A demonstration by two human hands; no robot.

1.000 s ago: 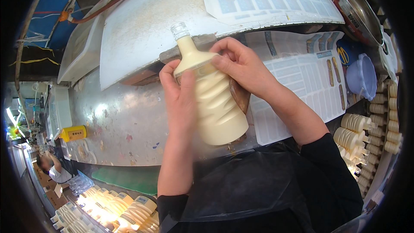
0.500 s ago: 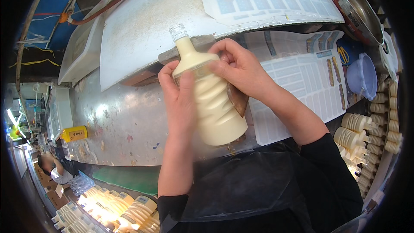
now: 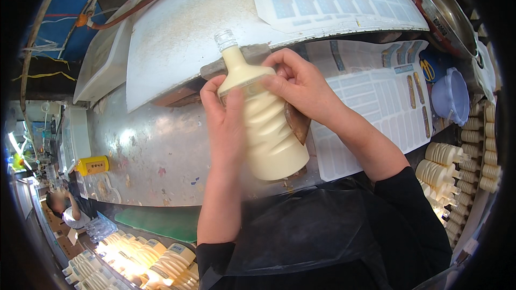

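A cream-coloured bottle (image 3: 274, 150) with a clear glass mouth and slanting ridges leans back, neck away from me, against a grey block (image 3: 255, 53). A narrow strip label (image 3: 248, 83) crosses its shoulder. My left hand (image 3: 223, 113) is closed round the left side of that shoulder, its thumb on the strip's left part. From the right, my right hand (image 3: 301, 86) grips the shoulder with curled fingers, thumb laid on the strip's other end. Below this hand, a brown wedge-shaped piece (image 3: 297, 122) touches the bottle's right side. The fingertips behind the bottle are hidden.
Label sheets (image 3: 349, 107) lie right of the bottle and on the white raised board (image 3: 183, 27). A lilac bucket (image 3: 451, 96) stands far right, above stacked cream bottles (image 3: 438, 166). More bottles (image 3: 172, 263) fill the lower left. A yellow container (image 3: 92, 165) and a distant person (image 3: 72, 212) are left.
Both hands keep their hold on the bottle, with the thumbs at nearly the same places on the strip. The view has shifted very slightly.
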